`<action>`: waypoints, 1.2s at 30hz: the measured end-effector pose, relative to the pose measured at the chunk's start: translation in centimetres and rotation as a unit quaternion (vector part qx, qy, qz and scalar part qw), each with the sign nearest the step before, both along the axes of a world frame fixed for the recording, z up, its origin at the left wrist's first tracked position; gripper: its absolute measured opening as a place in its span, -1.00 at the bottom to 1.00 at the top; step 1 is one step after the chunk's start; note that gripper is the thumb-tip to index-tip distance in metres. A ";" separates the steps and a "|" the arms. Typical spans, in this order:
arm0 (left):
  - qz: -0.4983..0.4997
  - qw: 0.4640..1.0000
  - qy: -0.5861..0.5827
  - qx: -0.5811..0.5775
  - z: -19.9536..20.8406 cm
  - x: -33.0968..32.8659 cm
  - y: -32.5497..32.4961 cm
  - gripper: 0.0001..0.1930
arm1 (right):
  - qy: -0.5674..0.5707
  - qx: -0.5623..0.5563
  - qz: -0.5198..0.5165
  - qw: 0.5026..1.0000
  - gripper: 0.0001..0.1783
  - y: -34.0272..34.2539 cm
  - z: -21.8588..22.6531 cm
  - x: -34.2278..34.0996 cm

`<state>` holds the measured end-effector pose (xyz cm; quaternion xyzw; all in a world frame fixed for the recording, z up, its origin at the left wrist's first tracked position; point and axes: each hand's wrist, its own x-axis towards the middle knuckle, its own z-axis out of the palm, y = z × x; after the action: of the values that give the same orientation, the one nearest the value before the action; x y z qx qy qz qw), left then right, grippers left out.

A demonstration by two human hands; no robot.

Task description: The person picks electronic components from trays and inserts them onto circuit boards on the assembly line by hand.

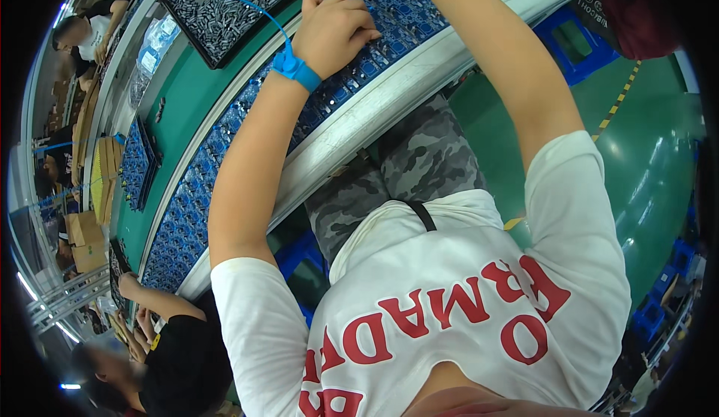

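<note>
My left hand [335,33] is over a long row of blue circuit boards [401,16] at the upper middle. Its fingers are curled down toward the boards, and whatever they may hold is hidden beneath them. A blue wrist strap [296,68] with a thin blue coiled cord circles my left wrist. Just beyond this hand stands a black tray [217,61] filled with many small dark parts [225,5]. My right forearm reaches up past the top edge, over the boards, so the right hand is out of sight.
A pale metal rail [374,110] edges the line on my side. Stacked blue boards [138,164] stand on the green surface at the left, near plastic bags [157,44]. A co-worker in black [183,364] works at lower left; others sit across. A blue stool [577,42] is at upper right.
</note>
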<state>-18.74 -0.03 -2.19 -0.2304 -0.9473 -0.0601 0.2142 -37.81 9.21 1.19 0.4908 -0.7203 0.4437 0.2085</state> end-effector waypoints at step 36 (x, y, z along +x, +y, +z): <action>-0.012 0.999 -0.033 0.019 -0.2 0.4 -1.2 -0.90 | -0.004 0.363 0.163 0.917 -0.88 9.5 0.9 8.6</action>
<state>-18.34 -1.22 -2.39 -0.2361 -0.9496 -0.0882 0.1864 -29.16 18.68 2.04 0.6415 -0.7427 0.1814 -0.0628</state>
